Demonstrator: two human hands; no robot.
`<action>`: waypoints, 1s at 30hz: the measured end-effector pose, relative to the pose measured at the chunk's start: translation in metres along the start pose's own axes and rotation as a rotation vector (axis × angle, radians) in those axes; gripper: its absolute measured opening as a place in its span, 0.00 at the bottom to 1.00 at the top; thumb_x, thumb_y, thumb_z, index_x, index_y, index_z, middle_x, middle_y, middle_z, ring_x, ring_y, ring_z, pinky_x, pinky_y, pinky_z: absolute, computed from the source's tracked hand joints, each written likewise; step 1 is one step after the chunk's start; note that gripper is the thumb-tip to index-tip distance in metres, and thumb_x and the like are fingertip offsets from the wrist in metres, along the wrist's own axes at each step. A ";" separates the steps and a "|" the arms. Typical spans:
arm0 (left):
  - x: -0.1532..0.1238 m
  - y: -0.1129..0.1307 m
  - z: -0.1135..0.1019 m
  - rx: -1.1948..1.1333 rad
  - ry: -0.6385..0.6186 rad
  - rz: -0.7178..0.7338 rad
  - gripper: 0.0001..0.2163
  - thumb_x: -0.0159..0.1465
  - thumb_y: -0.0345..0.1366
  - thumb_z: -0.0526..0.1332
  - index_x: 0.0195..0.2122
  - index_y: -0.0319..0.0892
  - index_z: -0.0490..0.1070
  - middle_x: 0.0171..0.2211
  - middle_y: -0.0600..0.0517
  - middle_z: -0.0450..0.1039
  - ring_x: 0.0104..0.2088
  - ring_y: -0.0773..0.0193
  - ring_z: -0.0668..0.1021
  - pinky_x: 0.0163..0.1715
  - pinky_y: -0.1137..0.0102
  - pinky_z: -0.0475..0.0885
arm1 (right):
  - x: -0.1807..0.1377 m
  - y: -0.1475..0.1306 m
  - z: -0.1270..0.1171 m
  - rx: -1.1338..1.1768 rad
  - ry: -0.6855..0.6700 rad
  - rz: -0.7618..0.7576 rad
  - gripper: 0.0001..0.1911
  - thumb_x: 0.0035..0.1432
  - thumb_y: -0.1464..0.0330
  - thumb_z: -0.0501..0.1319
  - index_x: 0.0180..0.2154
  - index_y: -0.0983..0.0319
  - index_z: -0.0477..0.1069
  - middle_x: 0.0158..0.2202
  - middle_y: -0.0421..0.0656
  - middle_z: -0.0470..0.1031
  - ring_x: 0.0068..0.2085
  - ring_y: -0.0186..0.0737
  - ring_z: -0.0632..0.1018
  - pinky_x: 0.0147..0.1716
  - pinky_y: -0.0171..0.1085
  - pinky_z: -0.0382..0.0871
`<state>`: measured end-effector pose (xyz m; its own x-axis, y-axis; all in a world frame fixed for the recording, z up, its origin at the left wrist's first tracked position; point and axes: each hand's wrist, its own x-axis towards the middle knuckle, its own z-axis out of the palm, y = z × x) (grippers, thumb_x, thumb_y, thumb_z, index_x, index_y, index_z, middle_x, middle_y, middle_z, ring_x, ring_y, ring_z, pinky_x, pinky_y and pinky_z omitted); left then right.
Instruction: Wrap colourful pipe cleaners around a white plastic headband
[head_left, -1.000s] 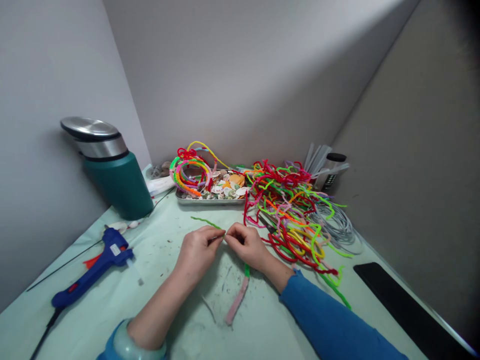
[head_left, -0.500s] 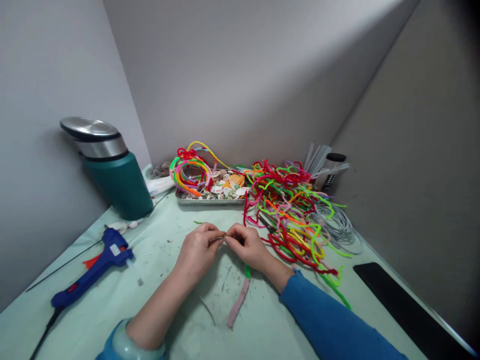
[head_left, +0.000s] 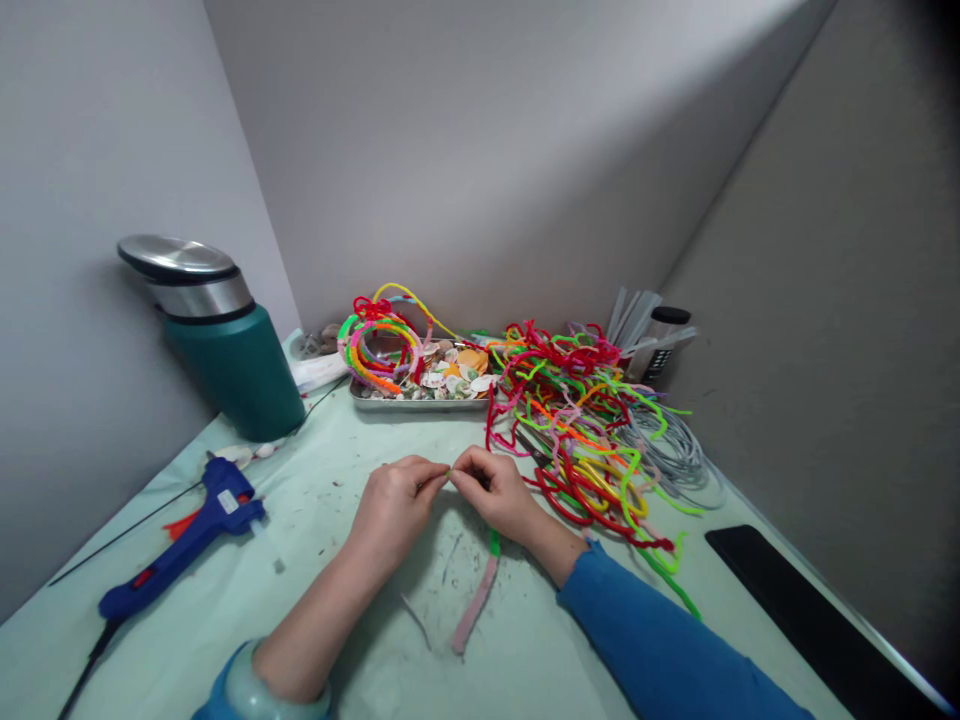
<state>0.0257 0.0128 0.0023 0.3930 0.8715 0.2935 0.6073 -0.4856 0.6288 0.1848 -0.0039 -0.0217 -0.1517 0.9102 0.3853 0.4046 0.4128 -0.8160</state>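
My left hand (head_left: 394, 502) and my right hand (head_left: 496, 490) meet over the middle of the table, both pinched on a thin green pipe cleaner (head_left: 494, 541) at their touching fingertips. The green strand runs under my right hand and comes out below it. There it joins a pink pipe cleaner (head_left: 472, 611) lying on the pale green table cover (head_left: 315, 480). The part of the strand between my fingers is mostly hidden.
A tangled heap of coloured pipe cleaners (head_left: 585, 430) lies right of my hands. Behind it is a metal tray (head_left: 420, 400) of shells and rings. A blue glue gun (head_left: 184, 545) lies left, a teal flask (head_left: 225, 345) behind it, a black slab (head_left: 810, 610) right.
The green end that stuck out to the left behind my left hand has been drawn in and no longer shows. Both hands have stayed in place.
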 end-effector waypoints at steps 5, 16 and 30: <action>0.000 0.001 0.000 -0.021 -0.002 -0.030 0.10 0.58 0.35 0.55 0.34 0.46 0.76 0.34 0.52 0.77 0.34 0.63 0.76 0.35 0.71 0.67 | 0.000 -0.001 0.000 -0.004 0.001 0.005 0.06 0.55 0.69 0.55 0.27 0.63 0.65 0.22 0.37 0.63 0.24 0.30 0.65 0.24 0.30 0.58; 0.000 0.003 -0.003 -0.091 -0.079 -0.172 0.10 0.56 0.38 0.55 0.30 0.43 0.75 0.26 0.53 0.75 0.27 0.66 0.73 0.28 0.74 0.62 | 0.000 -0.001 0.000 -0.015 -0.005 -0.002 0.06 0.55 0.70 0.55 0.26 0.63 0.65 0.22 0.37 0.64 0.24 0.30 0.65 0.24 0.30 0.57; 0.002 0.000 0.001 -0.332 -0.159 -0.380 0.13 0.53 0.43 0.56 0.26 0.39 0.73 0.15 0.57 0.66 0.14 0.72 0.63 0.15 0.76 0.57 | 0.000 -0.002 0.000 -0.029 -0.009 0.002 0.06 0.55 0.70 0.56 0.27 0.63 0.66 0.22 0.37 0.65 0.24 0.30 0.65 0.23 0.30 0.58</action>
<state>0.0274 0.0150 0.0019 0.3032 0.9480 -0.0966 0.4857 -0.0666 0.8716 0.1844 -0.0045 -0.0201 -0.1594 0.9113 0.3796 0.4309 0.4102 -0.8038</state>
